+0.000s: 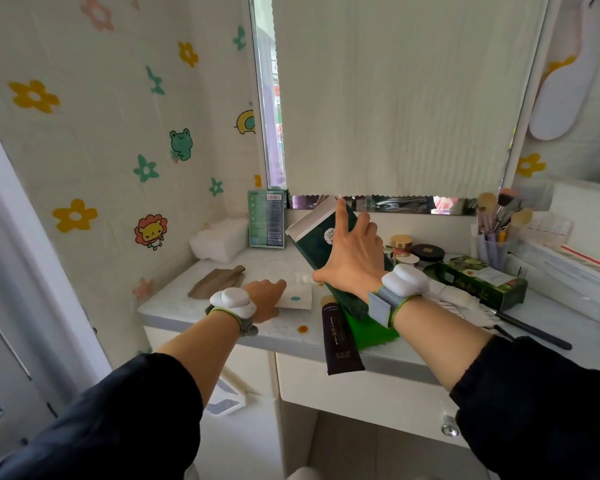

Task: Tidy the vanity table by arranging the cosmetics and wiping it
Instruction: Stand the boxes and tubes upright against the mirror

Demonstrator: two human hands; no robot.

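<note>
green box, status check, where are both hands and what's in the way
Right hand gripping tilted dark green box, flap open. Left hand on white packet, grip unclear. Dark tube overhanging front edge; orange spill on tabletop.

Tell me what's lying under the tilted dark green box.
A bright green flat piece shows under the dark green box; the right hand and box hide the rest.
</note>
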